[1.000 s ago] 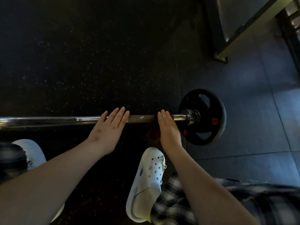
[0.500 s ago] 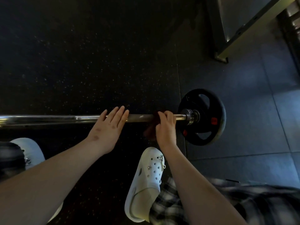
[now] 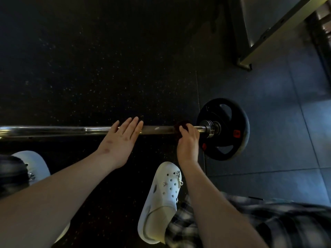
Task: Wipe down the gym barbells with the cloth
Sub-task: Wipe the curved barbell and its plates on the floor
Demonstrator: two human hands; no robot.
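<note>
A steel barbell (image 3: 53,131) lies across the dark rubber floor, with a black weight plate (image 3: 223,129) on its right end. My left hand (image 3: 120,140) rests flat on the bar near its middle, fingers straight. My right hand (image 3: 188,142) grips a dark red cloth (image 3: 180,125) wrapped around the bar just left of the collar (image 3: 210,128). Most of the cloth is hidden under my fingers.
My white clogs stand close to the bar, one (image 3: 161,203) below my right hand, the other (image 3: 34,163) at the left edge. A metal rack base (image 3: 254,49) sits at the upper right. Grey floor tiles (image 3: 279,97) lie right of the plate.
My right hand went from lying flat on the bar to curling round the cloth, and it slid right toward the collar. My left hand stayed in place.
</note>
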